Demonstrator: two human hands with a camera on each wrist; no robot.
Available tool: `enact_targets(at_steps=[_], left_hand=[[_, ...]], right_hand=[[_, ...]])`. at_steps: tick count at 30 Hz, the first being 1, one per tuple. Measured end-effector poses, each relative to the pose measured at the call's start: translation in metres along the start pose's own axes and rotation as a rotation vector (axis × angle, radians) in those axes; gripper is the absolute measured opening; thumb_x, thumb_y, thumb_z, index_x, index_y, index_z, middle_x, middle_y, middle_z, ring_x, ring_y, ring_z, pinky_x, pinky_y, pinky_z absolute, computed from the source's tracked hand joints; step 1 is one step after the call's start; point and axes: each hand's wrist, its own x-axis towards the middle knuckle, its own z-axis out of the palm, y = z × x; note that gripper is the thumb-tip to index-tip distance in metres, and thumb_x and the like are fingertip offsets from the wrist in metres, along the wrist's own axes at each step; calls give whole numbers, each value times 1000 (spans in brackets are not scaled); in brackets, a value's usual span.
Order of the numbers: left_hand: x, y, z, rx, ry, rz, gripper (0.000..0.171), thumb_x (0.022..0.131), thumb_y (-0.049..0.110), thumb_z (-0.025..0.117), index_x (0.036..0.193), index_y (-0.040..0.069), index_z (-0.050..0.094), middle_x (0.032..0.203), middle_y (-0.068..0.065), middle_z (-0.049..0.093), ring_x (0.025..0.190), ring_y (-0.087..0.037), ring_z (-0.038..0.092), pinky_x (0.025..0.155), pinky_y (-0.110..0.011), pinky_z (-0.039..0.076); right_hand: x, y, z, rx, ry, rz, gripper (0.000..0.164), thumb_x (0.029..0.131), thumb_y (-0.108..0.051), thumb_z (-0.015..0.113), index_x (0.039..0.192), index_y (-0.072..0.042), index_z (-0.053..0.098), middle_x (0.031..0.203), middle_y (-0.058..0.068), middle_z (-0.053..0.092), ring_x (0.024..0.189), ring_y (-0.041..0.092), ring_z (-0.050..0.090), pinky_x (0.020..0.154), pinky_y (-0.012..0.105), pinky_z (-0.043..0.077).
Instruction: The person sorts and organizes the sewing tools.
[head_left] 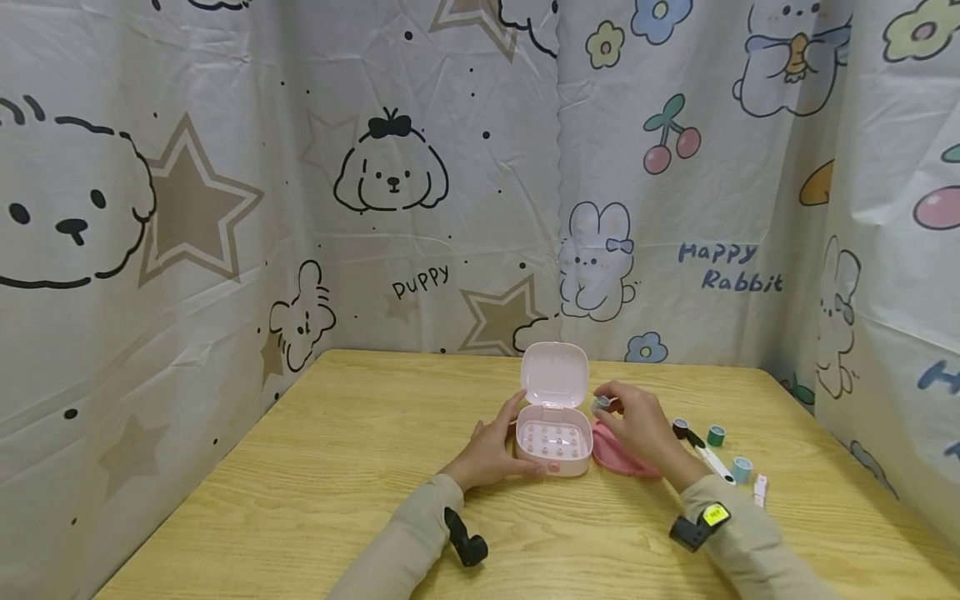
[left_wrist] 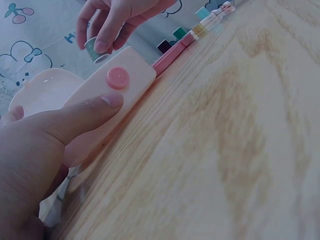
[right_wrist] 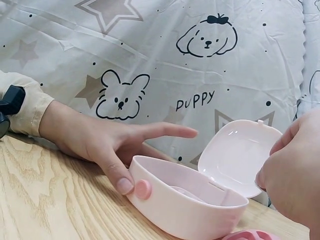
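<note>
A pale pink box (head_left: 574, 467) stands on the table with its lid (head_left: 555, 373) raised and a darker pink round button (left_wrist: 118, 77) on its front. My left hand (head_left: 487, 450) holds the box at its left side, thumb on the front wall beside the button; the index finger sticks out in the right wrist view. My right hand (head_left: 641, 421) pinches a small spool of pale green thread (left_wrist: 94, 51) between thumb and fingers, above and right of the box. Beneath that hand lies a pink tray (head_left: 621, 454), partly hidden by it.
Right of the tray are a dark brown spool (head_left: 680, 427), a green spool (head_left: 716, 435) and a light blue spool (head_left: 742, 469). Near them lie a white tool with a dark end (head_left: 711, 458) and a pink-and-white clip (head_left: 761, 490). A printed curtain (head_left: 420, 250) surrounds the wooden table (head_left: 300, 500).
</note>
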Motion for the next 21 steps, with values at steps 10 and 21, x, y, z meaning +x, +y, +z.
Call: enact_targets(at_steps=[10, 21], left_hand=[[1, 0, 0, 9, 3, 5, 124, 76, 46, 93, 167, 27, 12, 157, -3, 48, 146, -24, 39, 118, -69, 3], [-1, 2, 1, 7, 0, -1, 123, 77, 46, 92, 168, 27, 11, 157, -4, 48, 145, -22, 40, 118, -70, 4]], right_hand=[[6, -10, 16, 50, -104, 49, 24, 90, -2, 80, 113, -3, 72, 108, 10, 71, 92, 24, 69, 84, 46, 59], [9, -15, 27, -43, -100, 63, 25, 88, -10, 84, 110, -7, 74, 106, 7, 74, 97, 31, 63, 89, 53, 50]])
